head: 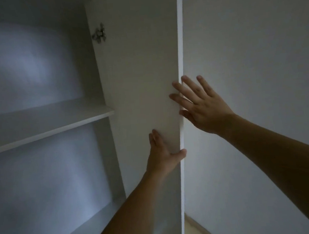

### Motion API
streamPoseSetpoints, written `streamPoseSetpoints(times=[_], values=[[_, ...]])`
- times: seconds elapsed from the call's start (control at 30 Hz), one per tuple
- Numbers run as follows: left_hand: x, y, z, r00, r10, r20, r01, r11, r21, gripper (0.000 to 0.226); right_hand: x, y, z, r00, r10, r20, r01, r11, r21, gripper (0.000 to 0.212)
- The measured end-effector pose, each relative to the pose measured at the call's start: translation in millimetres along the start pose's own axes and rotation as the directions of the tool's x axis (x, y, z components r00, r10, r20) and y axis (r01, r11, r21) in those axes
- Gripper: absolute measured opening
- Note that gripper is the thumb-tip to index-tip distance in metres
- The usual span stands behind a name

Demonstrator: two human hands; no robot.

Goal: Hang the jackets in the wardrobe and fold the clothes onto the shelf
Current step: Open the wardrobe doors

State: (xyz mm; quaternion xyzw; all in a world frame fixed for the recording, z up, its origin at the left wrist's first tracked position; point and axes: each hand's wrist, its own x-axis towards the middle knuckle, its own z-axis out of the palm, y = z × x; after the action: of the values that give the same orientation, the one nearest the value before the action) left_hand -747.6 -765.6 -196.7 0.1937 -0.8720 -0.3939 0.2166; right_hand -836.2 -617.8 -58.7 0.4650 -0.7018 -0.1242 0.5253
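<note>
A white wardrobe door (143,66) stands ajar in the middle of the head view, its edge toward me. My left hand (163,152) lies flat on the door's inner face, thumb hooked over the edge. My right hand (198,104) is higher up, fingers spread and straight, its fingertips over the door's edge. To the left the wardrobe interior shows a white shelf (46,124) with nothing on it. No jackets or clothes are in view.
A metal hinge (99,35) sits on the door's inner face near the top. A white panel or wall (255,55) fills the right side. A strip of pale wooden floor (196,231) shows at the bottom.
</note>
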Motion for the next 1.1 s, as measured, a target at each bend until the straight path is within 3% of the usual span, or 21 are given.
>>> streamPoseSetpoints(times=[0.33, 0.57, 0.7, 0.87, 1.1], values=[[26.4, 17.7, 54.4, 0.968, 0.043, -0.248, -0.041, 0.999, 0.013, 0.127, -12.5, 27.5, 30.5, 0.993, 0.056, 0.101, -0.052, 0.998, -0.037, 0.058], [14.6, 19.2, 53.6, 0.966, 0.081, -0.247, -0.06, 0.994, 0.091, 0.111, -39.5, 22.0, 8.7, 0.953, 0.136, 0.271, -0.158, 0.985, 0.061, 0.064], [-26.3, 53.9, 68.6, 0.914, 0.272, -0.3, -0.141, 0.908, 0.394, 0.078, -107.6, 34.7, -39.8, 0.881, 0.235, 0.411, -0.309, 0.943, 0.123, 0.069], [-99.6, 121.0, 114.8, 0.871, 0.432, -0.232, -0.276, 0.824, 0.495, 0.069, -222.6, 65.2, -123.5, 0.765, 0.363, 0.533, -0.489, 0.865, 0.112, 0.072], [-203.6, 205.2, 204.5, 0.814, 0.58, 0.044, -0.523, 0.697, 0.49, 0.066, -384.4, 104.7, -220.2, 0.557, 0.516, 0.651, -0.692, 0.721, 0.02, 0.07]])
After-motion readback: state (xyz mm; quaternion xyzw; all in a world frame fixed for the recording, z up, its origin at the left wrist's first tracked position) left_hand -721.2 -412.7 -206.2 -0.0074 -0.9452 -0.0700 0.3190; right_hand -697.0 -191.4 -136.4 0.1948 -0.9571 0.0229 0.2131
